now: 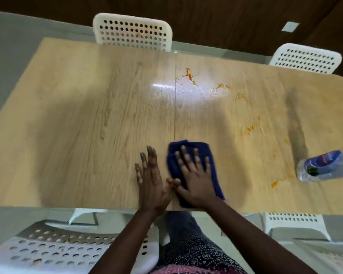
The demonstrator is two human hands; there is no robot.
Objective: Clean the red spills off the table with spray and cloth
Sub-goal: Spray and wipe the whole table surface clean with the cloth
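Patterned clothing [194, 254] of the person is filling the bottom edge of the view, with both forearms reaching forward over the near edge of the wooden table [77, 125]. Left hand [150, 180] is lying flat on the bare tabletop, fingers straight and close together, holding nothing and sitting just beside the cloth. Right hand [194, 175] is pressing down on the folded blue cloth [212, 175], fingers straight and slightly spread across it rather than curled round it. Cloth is resting near the table's front edge, just right of the seam running across the tabletop.

Red-orange spill [190, 76] is sitting toward the far side of the table, at the edge of a wet, glossy patch reflecting a light. Fainter orange smears [249, 128] are trailing down the right half of the surface, and a small orange spot [274, 183] is lying near the front right. Clear bottle with a blue label [325, 167] is lying on its side at the right edge, well apart from both hands; its outline is blurred.

White perforated chairs are standing around the table: two at the far side [133, 31] [305, 58], one at the near left [67, 250] and one at the near right [293, 224].
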